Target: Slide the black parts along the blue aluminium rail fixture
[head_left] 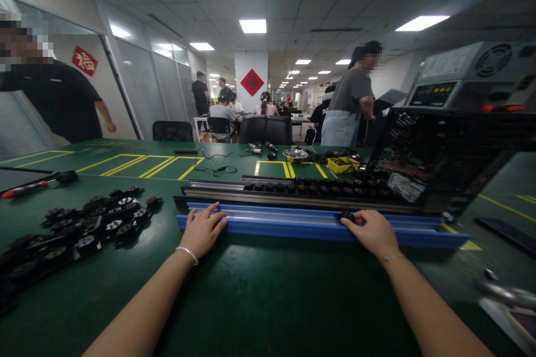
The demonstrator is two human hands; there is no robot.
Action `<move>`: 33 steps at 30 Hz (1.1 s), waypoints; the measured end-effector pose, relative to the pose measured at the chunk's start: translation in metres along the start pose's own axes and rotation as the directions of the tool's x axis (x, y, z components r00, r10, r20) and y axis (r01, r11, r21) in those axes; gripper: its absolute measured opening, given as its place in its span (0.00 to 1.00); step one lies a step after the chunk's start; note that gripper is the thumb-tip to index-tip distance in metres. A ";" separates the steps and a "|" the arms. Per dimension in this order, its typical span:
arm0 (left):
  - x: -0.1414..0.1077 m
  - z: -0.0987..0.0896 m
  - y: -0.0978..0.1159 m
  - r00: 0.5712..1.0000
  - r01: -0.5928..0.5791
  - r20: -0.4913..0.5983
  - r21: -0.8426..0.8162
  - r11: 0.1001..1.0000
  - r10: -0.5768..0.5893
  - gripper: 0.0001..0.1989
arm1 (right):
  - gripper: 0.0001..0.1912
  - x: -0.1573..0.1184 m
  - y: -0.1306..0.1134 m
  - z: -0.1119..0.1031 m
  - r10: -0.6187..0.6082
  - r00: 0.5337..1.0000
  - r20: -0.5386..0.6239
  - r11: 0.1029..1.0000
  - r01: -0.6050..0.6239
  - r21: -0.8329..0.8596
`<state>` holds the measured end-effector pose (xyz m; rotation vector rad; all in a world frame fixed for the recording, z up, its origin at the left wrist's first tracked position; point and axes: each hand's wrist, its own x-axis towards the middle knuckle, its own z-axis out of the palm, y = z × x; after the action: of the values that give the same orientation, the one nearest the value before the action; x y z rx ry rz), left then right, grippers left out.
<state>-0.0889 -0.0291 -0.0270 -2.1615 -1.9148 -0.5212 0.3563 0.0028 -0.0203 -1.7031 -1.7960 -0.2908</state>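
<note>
A long blue rail (276, 224) with a channel along it lies across the green table in front of me. My left hand (205, 227) rests on its left part, fingers spread and nothing held. Toward the right end, my right hand (374, 230) pinches a small black part (347, 216) at the rail's channel; its exact shape is partly covered by my fingers. Near the rail's right end sits another small dark piece (449, 216). Directly behind run dark rails (268, 195), with a row of black parts (318, 185) along the rear one.
Many black parts (86, 242) lie heaped at left, beside a red-handled tool (25, 189). An open computer case (456, 162) with a power supply (469, 75) on top stands at right. Farther back are a metal bowl (295, 155) and yellow tray (342, 165). Other people stand beyond.
</note>
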 end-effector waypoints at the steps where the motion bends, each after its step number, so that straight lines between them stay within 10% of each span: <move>1: 0.000 0.000 0.000 1.000 0.001 0.000 0.000 1.000 -0.001 0.19 | 0.18 0.000 0.000 0.000 0.006 1.000 0.003 1.000 -0.006 -0.001; 33: 0.001 0.001 0.000 1.000 0.007 0.003 -0.009 1.000 -0.007 0.18 | 0.18 0.000 -0.014 -0.001 -0.026 1.000 0.015 0.999 0.025 0.044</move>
<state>-0.0891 -0.0280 -0.0274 -2.1631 -1.9263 -0.5297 0.3435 0.0006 -0.0158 -1.6576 -1.8239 -0.2477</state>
